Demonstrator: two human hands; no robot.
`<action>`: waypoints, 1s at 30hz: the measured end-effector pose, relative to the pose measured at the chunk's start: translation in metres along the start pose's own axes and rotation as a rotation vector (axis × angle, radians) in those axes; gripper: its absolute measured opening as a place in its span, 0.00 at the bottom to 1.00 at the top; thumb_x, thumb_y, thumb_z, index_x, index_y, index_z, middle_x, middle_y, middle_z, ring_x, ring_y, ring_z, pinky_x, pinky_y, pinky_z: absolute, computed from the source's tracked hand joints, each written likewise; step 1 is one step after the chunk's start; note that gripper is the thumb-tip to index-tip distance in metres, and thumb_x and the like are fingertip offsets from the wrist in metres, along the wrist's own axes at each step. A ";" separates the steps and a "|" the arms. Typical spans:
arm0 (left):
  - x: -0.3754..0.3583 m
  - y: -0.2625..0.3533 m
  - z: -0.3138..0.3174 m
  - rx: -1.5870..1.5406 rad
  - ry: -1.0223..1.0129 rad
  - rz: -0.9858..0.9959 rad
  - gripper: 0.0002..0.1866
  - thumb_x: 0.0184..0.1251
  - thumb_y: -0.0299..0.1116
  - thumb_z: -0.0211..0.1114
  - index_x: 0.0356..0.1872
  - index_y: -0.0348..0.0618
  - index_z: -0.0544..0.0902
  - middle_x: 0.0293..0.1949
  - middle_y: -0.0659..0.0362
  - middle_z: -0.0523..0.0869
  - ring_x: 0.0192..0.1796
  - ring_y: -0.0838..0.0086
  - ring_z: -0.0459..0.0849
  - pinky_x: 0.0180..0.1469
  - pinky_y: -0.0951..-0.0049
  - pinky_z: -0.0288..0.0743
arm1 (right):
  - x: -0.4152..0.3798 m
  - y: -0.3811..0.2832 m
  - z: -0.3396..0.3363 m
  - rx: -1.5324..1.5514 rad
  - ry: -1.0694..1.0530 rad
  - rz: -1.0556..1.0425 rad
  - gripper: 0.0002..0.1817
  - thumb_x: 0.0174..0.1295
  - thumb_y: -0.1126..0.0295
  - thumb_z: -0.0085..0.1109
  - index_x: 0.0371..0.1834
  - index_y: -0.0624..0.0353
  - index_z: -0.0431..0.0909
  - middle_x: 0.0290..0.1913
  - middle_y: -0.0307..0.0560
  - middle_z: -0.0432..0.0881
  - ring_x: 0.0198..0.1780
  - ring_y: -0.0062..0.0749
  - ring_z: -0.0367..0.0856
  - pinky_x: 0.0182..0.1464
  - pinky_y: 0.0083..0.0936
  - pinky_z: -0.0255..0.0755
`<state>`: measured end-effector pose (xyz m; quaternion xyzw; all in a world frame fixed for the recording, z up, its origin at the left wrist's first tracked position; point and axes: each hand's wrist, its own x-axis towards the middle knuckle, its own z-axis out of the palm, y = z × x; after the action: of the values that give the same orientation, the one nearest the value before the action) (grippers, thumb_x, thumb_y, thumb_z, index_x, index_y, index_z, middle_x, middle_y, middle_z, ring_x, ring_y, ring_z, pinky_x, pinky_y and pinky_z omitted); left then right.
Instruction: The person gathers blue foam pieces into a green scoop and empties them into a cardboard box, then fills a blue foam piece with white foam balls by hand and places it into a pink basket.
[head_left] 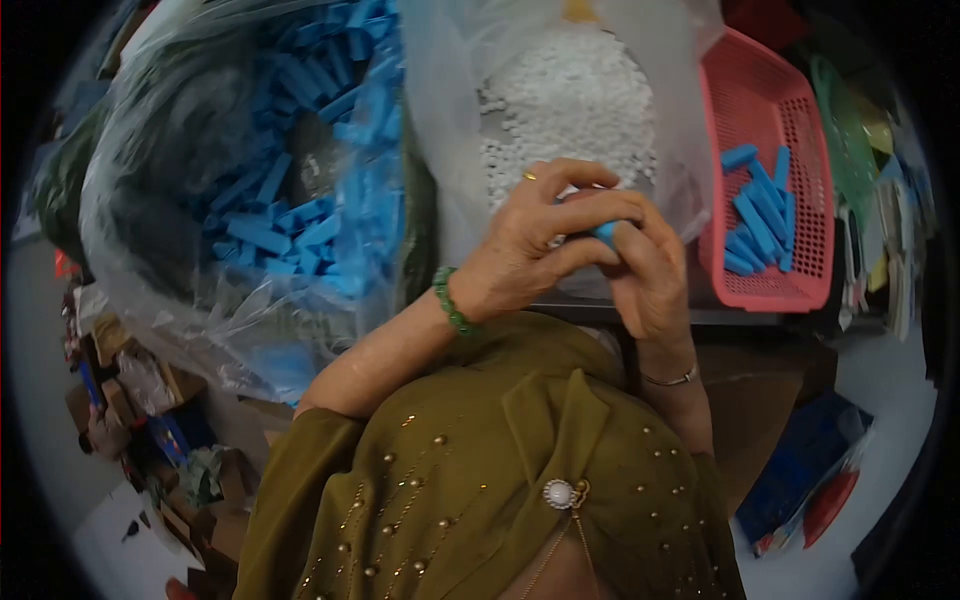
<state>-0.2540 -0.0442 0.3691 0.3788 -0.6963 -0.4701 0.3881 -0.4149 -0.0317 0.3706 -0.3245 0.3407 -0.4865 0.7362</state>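
My left hand (530,235) and my right hand (650,260) meet in front of my chest, over the near edge of a heap of small white pieces (580,95) on a plastic sheet. Between the fingers of both hands sits a blue piece (605,233), mostly covered by them. Something white shows under my left fingers, too small to name. Left of the hands, a large clear plastic bag (130,190) holds many blue blocks (260,233). On the right, a pink basket (720,90) holds several blue blocks (765,210).
Green plastic (845,140) and stacked items lie beyond the basket at the right. Cardboard (770,385) and a blue container (800,460) stand below it. Boxes and assorted items (150,390) are at the lower left, with part of another person (105,435) beside them.
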 end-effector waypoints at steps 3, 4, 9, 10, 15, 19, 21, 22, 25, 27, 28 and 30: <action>-0.009 -0.003 -0.005 -0.160 0.002 0.137 0.25 0.58 0.36 0.68 0.59 0.46 0.77 0.63 0.51 0.69 0.62 0.59 0.68 0.60 0.61 0.66 | -0.005 -0.002 0.003 -0.105 -0.075 -0.109 0.16 0.68 0.69 0.45 0.52 0.69 0.69 0.49 0.53 0.77 0.37 0.23 0.77 0.38 0.20 0.72; -0.013 0.004 -0.014 -0.156 0.063 0.173 0.26 0.59 0.35 0.68 0.60 0.45 0.76 0.62 0.52 0.71 0.59 0.62 0.71 0.58 0.65 0.68 | -0.007 -0.008 0.000 -0.144 -0.124 -0.179 0.17 0.69 0.66 0.45 0.53 0.70 0.68 0.49 0.57 0.78 0.34 0.25 0.78 0.36 0.20 0.73; -0.049 -0.012 -0.135 0.613 0.564 -0.109 0.13 0.61 0.28 0.63 0.47 0.42 0.82 0.43 0.57 0.84 0.44 0.69 0.82 0.44 0.68 0.75 | -0.041 -0.067 -0.061 -0.124 0.075 -0.485 0.22 0.72 0.58 0.41 0.53 0.70 0.70 0.48 0.60 0.78 0.30 0.25 0.76 0.35 0.19 0.71; -0.063 -0.022 -0.160 0.899 0.570 -0.197 0.12 0.58 0.27 0.63 0.45 0.41 0.83 0.41 0.56 0.83 0.44 0.66 0.81 0.44 0.66 0.74 | -0.047 -0.083 -0.090 -0.339 0.192 -0.532 0.23 0.73 0.59 0.39 0.54 0.71 0.70 0.49 0.59 0.78 0.31 0.24 0.76 0.36 0.19 0.71; -0.103 -0.050 -0.199 1.263 0.265 -0.443 0.14 0.50 0.26 0.67 0.41 0.40 0.83 0.40 0.55 0.81 0.45 0.57 0.79 0.47 0.61 0.73 | -0.022 -0.083 -0.077 -0.636 0.796 -0.625 0.18 0.72 0.69 0.40 0.52 0.74 0.72 0.41 0.50 0.80 0.32 0.22 0.74 0.35 0.16 0.68; -0.109 -0.071 -0.187 1.363 0.052 -0.475 0.14 0.48 0.26 0.66 0.40 0.40 0.83 0.44 0.54 0.80 0.48 0.55 0.77 0.50 0.59 0.71 | -0.022 -0.060 -0.068 -0.718 0.640 -0.599 0.16 0.70 0.73 0.40 0.50 0.75 0.73 0.40 0.48 0.79 0.31 0.22 0.75 0.35 0.16 0.68; -0.106 -0.075 -0.191 1.385 0.043 -0.441 0.12 0.49 0.27 0.65 0.38 0.41 0.84 0.45 0.54 0.80 0.49 0.55 0.76 0.50 0.59 0.71 | -0.020 -0.045 -0.051 -0.787 0.381 -0.555 0.15 0.69 0.74 0.41 0.49 0.74 0.74 0.45 0.48 0.79 0.31 0.22 0.77 0.35 0.16 0.70; -0.106 -0.069 -0.194 1.281 0.187 -0.361 0.13 0.49 0.26 0.65 0.39 0.41 0.83 0.45 0.54 0.80 0.49 0.54 0.76 0.51 0.58 0.70 | -0.021 -0.042 -0.041 -0.791 0.392 -0.553 0.15 0.69 0.74 0.41 0.49 0.74 0.74 0.45 0.48 0.79 0.31 0.22 0.77 0.35 0.16 0.70; -0.097 -0.036 -0.201 1.208 0.390 -0.236 0.13 0.52 0.24 0.65 0.42 0.42 0.83 0.44 0.56 0.80 0.46 0.62 0.79 0.49 0.63 0.73 | -0.020 -0.033 -0.014 -0.869 0.171 -0.530 0.12 0.66 0.78 0.45 0.47 0.72 0.76 0.44 0.47 0.79 0.31 0.21 0.77 0.35 0.17 0.72; -0.088 -0.006 -0.199 0.691 0.612 -0.354 0.13 0.58 0.25 0.63 0.45 0.40 0.82 0.44 0.57 0.80 0.42 0.70 0.81 0.46 0.69 0.75 | -0.014 -0.019 -0.006 -0.784 0.070 -0.358 0.11 0.62 0.82 0.49 0.45 0.69 0.78 0.42 0.46 0.79 0.29 0.20 0.76 0.32 0.16 0.72; -0.086 0.000 -0.195 0.688 0.606 -0.347 0.13 0.58 0.25 0.63 0.45 0.40 0.82 0.44 0.57 0.80 0.42 0.70 0.81 0.46 0.69 0.75 | -0.011 -0.013 -0.003 -0.786 0.078 -0.362 0.11 0.62 0.82 0.49 0.45 0.69 0.78 0.42 0.46 0.79 0.29 0.20 0.76 0.32 0.16 0.72; -0.079 0.007 -0.178 -0.028 0.684 -0.204 0.14 0.61 0.25 0.61 0.49 0.36 0.79 0.45 0.54 0.80 0.40 0.73 0.81 0.46 0.73 0.76 | -0.005 -0.001 0.001 -0.764 -0.047 -0.253 0.11 0.59 0.84 0.51 0.44 0.67 0.79 0.41 0.46 0.78 0.29 0.20 0.77 0.32 0.17 0.73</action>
<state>-0.0627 -0.0364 0.4069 0.5764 -0.4783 -0.3621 0.5549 -0.4161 -0.0270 0.3726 -0.6253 0.4375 -0.4038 0.5045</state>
